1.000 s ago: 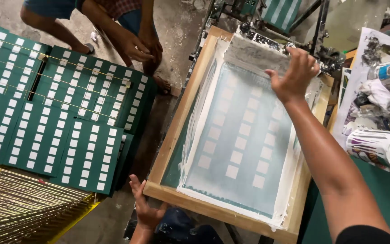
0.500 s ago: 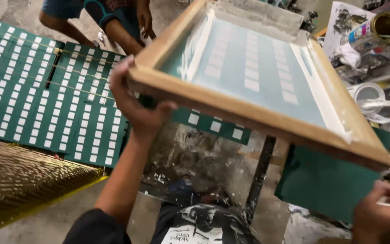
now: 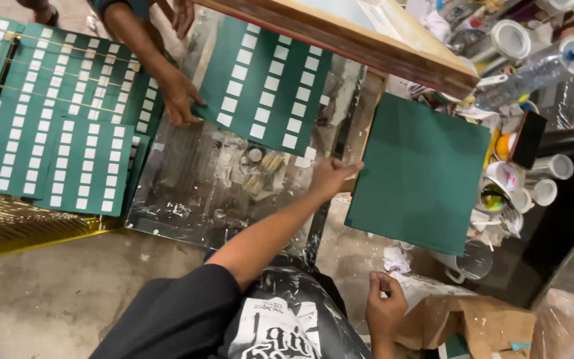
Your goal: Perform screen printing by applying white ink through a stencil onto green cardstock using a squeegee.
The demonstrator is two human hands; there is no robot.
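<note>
Wood of the raised screen frame (image 3: 360,40) fills the far edge of the view, with its top cut off, so the mesh hardly shows. Below it lies a printed green sheet (image 3: 267,83) with rows of white rectangles, its far end hidden under the frame. A co-worker's hand (image 3: 179,100) presses on that sheet's left edge; the rest of that person is cut off at the top. The left hand (image 3: 330,178) reaches forward on a straight, extended arm, fingers bunched at the near right corner of the printed sheet, just beside the left edge of a plain green sheet (image 3: 420,169) that lies to the right. Whether the fingers pinch the printed sheet or only touch the stained metal table (image 3: 194,193) there is hard to make out. The right hand (image 3: 385,309) sits low and near the body, curled loosely with the thumb raised; it grips nothing that can be seen, and it hovers beside crumpled brown paper (image 3: 473,326). The two hands are well apart. More printed sheets (image 3: 48,126) overlap on the left. On the far right, a clear plastic bottle (image 3: 533,76), white tape rolls (image 3: 509,40) and ink pots crowd together, partly hidden behind one another.
</note>
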